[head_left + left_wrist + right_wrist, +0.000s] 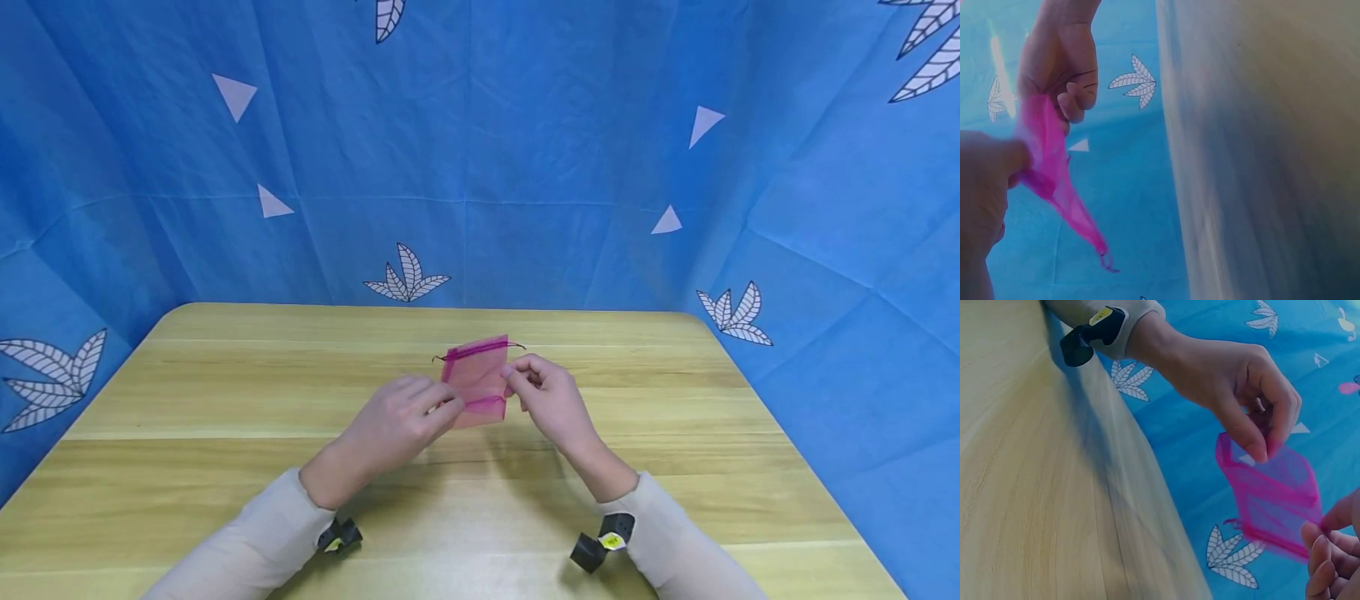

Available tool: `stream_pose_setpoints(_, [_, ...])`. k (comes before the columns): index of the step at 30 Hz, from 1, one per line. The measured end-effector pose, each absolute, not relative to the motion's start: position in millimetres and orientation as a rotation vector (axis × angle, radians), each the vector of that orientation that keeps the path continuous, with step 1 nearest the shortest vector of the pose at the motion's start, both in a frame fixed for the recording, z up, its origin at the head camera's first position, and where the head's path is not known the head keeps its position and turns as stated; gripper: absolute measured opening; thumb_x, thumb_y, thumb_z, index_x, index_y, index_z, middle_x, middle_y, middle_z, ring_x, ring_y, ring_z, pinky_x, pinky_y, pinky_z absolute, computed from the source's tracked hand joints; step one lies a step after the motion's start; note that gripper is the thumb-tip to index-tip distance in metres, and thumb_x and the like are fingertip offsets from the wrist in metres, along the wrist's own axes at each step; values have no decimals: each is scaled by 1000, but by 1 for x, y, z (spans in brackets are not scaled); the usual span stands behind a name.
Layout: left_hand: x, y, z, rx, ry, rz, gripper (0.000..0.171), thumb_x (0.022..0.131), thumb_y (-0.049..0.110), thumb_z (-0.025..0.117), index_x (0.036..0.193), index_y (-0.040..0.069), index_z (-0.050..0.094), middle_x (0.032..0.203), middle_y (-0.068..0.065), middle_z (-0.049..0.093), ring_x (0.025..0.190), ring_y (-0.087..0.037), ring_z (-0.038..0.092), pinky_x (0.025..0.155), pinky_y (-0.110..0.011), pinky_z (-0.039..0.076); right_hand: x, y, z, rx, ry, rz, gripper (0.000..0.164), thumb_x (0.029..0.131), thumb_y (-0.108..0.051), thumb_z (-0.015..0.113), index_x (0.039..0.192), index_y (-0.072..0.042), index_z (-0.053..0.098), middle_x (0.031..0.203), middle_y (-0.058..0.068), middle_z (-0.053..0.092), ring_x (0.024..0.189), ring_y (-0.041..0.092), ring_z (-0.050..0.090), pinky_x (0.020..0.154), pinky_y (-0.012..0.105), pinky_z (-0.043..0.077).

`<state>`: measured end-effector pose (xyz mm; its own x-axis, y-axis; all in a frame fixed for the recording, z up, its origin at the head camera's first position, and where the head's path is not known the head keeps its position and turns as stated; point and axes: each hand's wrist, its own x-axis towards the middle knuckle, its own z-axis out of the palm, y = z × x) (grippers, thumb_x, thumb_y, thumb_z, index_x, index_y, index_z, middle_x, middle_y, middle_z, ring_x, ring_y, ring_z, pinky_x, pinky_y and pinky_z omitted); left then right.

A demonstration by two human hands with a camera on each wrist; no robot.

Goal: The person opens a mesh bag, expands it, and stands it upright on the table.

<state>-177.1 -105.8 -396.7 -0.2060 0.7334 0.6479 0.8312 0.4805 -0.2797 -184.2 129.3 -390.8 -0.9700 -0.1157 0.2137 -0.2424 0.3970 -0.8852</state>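
A small sheer magenta drawstring pouch point(480, 367) is stretched between both hands above the table. My left hand point(411, 408) pinches its lower left side between thumb and fingers. On the opposite edge, my right hand point(549, 398) pinches the pouch with thumb and forefinger. The drawn-cord end points away from me, with short cord tails at both corners. A fold crosses the pouch's lower part. In the right wrist view the pouch point(1272, 494) hangs between the left hand point(1247, 400) and the right hand point(1335, 556).
A light wood-grain table point(247, 375) lies beneath the hands. Behind and beside it hangs a blue cloth point(525, 150) printed with white leaves and triangles. Each sleeve cuff carries a small black wrist camera, such as the right one point(588, 552).
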Motion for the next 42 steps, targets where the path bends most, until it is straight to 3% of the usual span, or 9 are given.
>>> stream_pose_setpoints(8, [-182, -105, -400, -1282, -2104, -274, 31, 88, 37, 73, 96, 7, 72, 90, -3, 67, 79, -16, 64, 73, -30, 56, -182, 128, -390, 405, -2472, 1522, 14, 97, -18, 63, 95, -7, 70, 75, 1, 65, 53, 13, 45, 45, 23, 33])
stream_pose_setpoints(17, [-182, -112, -391, -939, -2293, -361, 23, 86, 24, 76, 101, 7, 68, 95, -4, 67, 90, -21, 66, 78, -34, 56, -180, 126, -394, 516, -2411, 1448, 11, 97, -18, 63, 94, -10, 69, 77, 1, 68, 56, 13, 53, 46, 23, 37])
stream_pose_setpoints(25, [-183, -117, -379, -630, -2459, -691, 27, 89, 20, 73, 112, 7, 66, 105, -6, 65, 88, -21, 63, 71, -35, 56, -180, 125, -398, 669, -2355, 1398, 8, 98, -16, 62, 94, -11, 67, 75, -2, 65, 55, 9, 50, 48, 23, 40])
stream_pose_setpoints(34, [-187, -122, -373, -578, -2526, -879, 32, 88, 18, 75, 116, 8, 64, 106, -6, 61, 77, -16, 53, 61, -30, 46, -183, 126, -402, 771, -2310, 1379, 7, 98, -15, 61, 96, -12, 67, 77, -2, 65, 58, 8, 52, 51, 24, 43])
stream_pose_setpoints(42, [-186, -125, -367, -556, -2592, -1076, 31, 89, 20, 74, 117, 10, 63, 103, -4, 58, 75, -16, 52, 58, -30, 46, -184, 127, -403, 797, -2302, 1377, 7, 98, -16, 61, 95, -12, 66, 75, -2, 64, 57, 9, 50, 50, 25, 42])
